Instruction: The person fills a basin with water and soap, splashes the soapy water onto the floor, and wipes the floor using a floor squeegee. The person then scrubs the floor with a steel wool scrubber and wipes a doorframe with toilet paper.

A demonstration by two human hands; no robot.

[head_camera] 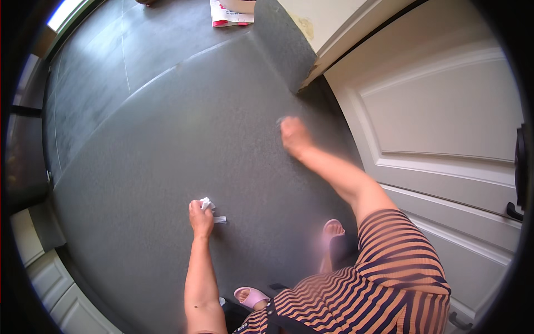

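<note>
My left hand (201,219) is closed around crumpled white tissue (207,203), held out over the dark grey floor (175,150). A flat white strip (220,219) shows beside that hand; whether it hangs from the hand or lies on the floor, I cannot tell. Reaching farther forward, my right hand (296,135) is blurred, with its fingers curled. A faint pale patch (280,121) shows at its fingertips, too blurred to name. The palm side of this hand is hidden.
A white panelled door (438,112) with a dark handle (514,212) stands to the right, past a wall corner (306,62). White cabinet fronts (50,275) line the lower left. Pink slippers (251,297) are on my feet. A printed bag (231,16) lies at the top.
</note>
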